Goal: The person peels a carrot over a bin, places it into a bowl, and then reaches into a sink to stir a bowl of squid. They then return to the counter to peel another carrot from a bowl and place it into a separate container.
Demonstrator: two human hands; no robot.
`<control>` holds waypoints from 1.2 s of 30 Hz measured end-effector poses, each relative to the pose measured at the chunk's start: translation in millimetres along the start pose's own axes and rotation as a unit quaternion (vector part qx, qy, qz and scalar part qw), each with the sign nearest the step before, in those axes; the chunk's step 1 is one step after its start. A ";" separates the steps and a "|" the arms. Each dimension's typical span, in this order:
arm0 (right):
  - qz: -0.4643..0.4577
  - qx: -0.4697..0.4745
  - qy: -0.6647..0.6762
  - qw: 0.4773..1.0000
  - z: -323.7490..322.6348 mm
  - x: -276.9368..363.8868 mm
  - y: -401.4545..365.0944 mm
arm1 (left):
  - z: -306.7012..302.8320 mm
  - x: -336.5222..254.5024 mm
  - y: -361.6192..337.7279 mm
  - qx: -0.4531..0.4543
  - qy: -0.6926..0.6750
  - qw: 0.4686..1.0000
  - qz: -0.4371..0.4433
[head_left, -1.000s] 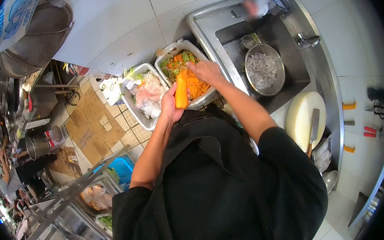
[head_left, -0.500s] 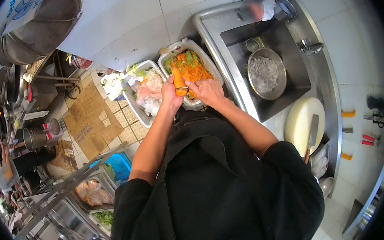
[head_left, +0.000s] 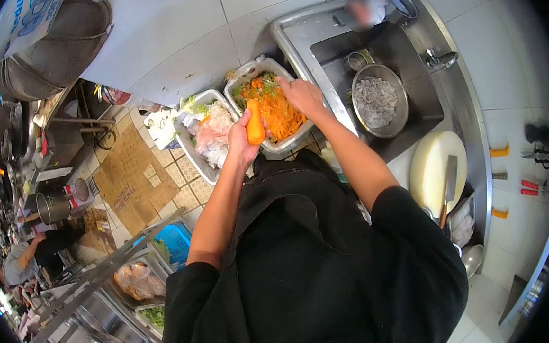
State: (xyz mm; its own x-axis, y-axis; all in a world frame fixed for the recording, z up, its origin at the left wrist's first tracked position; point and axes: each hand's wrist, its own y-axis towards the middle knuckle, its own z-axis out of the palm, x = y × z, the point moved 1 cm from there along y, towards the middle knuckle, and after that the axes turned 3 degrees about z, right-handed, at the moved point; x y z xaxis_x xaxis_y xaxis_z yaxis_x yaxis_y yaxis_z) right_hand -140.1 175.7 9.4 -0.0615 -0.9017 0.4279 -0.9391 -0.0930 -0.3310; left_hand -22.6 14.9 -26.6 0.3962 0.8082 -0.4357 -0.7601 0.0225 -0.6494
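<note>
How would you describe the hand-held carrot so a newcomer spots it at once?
Start at the steel sink; left of it sits a white tray heaped with orange peelings. At its near edge the left hand holds the carrot: the one whole, smooth orange piece among shreds.

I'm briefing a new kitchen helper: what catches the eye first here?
The bright orange carrot, gripped in the left hand at centre. Just right of it, the right hand is over a tray heaped with orange and green shreds. Further right, a metal bowl sits in the sink.

White tiles point(head_left: 166, 25) (steel sink point(head_left: 289, 31) alongside)
</note>
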 end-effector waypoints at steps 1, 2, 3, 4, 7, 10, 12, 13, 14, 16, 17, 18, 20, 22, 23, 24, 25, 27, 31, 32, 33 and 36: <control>-0.009 0.007 -0.003 1.000 -1.5 2.2 -11.2 | -3.2 -1.1 6.4 -0.015 0.013 1.000 0.005; -0.017 0.013 -0.006 1.000 -1.9 3.5 -22.4 | -7.9 0.1 15.1 -0.025 -0.012 1.000 -0.005; -0.045 0.008 -0.013 0.999 -0.7 5.5 -34.9 | -12.4 1.8 22.3 -0.025 -0.027 0.999 -0.001; -0.071 0.001 -0.020 0.997 1.8 8.3 -48.3 | -15.1 3.3 27.7 -0.025 -0.042 0.999 0.002; -0.140 -0.017 -0.019 0.990 10.5 11.6 -75.1 | -14.2 9.7 39.4 -0.036 -0.080 0.996 0.014; -0.176 -0.032 -0.010 0.984 18.3 7.2 -80.0 | -13.8 15.1 44.2 -0.043 -0.100 0.994 0.015; -0.172 -0.027 -0.019 0.984 25.0 2.8 -77.5 | -10.5 15.2 41.4 -0.032 -0.093 0.995 0.013; -0.162 -0.018 -0.030 0.986 28.1 0.7 -75.2 | -7.8 15.5 35.4 -0.021 -0.082 0.996 0.014; -0.150 -0.009 -0.041 0.988 30.6 -0.8 -72.2 | -5.6 15.2 29.0 -0.009 -0.070 0.997 0.014; -0.074 0.007 -0.048 0.996 27.5 -1.6 -47.8 | 0.9 15.1 11.5 0.005 -0.022 1.000 -0.011; -0.033 0.014 -0.051 0.998 23.6 -3.5 -34.2 | 5.1 15.7 1.3 0.012 0.003 1.000 -0.025; -0.050 0.026 -0.060 0.997 15.1 -4.9 -26.5 | 14.0 13.1 -14.1 0.014 0.026 0.999 -0.025; -0.086 0.050 -0.076 0.992 -4.4 -8.1 -17.3 | 19.2 11.4 -24.3 0.049 0.034 0.998 -0.029; -0.017 0.006 -0.044 0.999 2.1 -19.6 5.3 | 17.8 6.4 -18.5 0.062 0.025 0.998 -0.021; 0.013 -0.013 -0.029 0.999 8.8 -25.6 13.8 | 10.0 6.0 -7.5 0.056 0.013 0.998 -0.014; 0.019 -0.017 -0.034 0.999 5.1 -23.2 10.8 | 6.8 4.0 -2.9 0.046 0.000 0.999 -0.009; 0.025 -0.022 -0.039 0.999 1.9 -22.1 6.3 | 3.3 3.3 1.7 0.027 0.001 1.000 -0.009; 0.032 -0.027 -0.033 0.999 1.5 -17.3 -5.8 | 0.7 2.3 10.5 -0.009 0.005 1.000 -0.012; 0.019 -0.006 0.006 1.000 8.4 -12.7 -27.4 | -6.8 8.4 33.3 0.002 -0.051 0.998 -0.031; 0.010 0.008 0.015 1.000 11.1 -11.3 -32.0 | -10.8 11.2 40.5 0.013 -0.058 0.998 -0.034; -0.029 0.010 0.003 1.000 10.8 -6.0 -40.5 | -16.1 13.4 47.6 0.022 -0.066 0.997 -0.036; -0.147 -0.012 -0.017 0.989 11.9 3.5 -71.5 | -6.8 15.6 47.8 -0.013 -0.095 0.995 -0.016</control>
State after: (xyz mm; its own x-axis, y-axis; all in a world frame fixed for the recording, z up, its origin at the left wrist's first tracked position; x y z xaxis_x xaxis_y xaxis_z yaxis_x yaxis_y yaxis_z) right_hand -69.1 174.2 24.6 0.2258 -0.8508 0.4746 -0.9224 -0.3435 -0.1769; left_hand -49.3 24.6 -68.7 0.3137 0.9037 -0.2916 -0.7348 0.0365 -0.6773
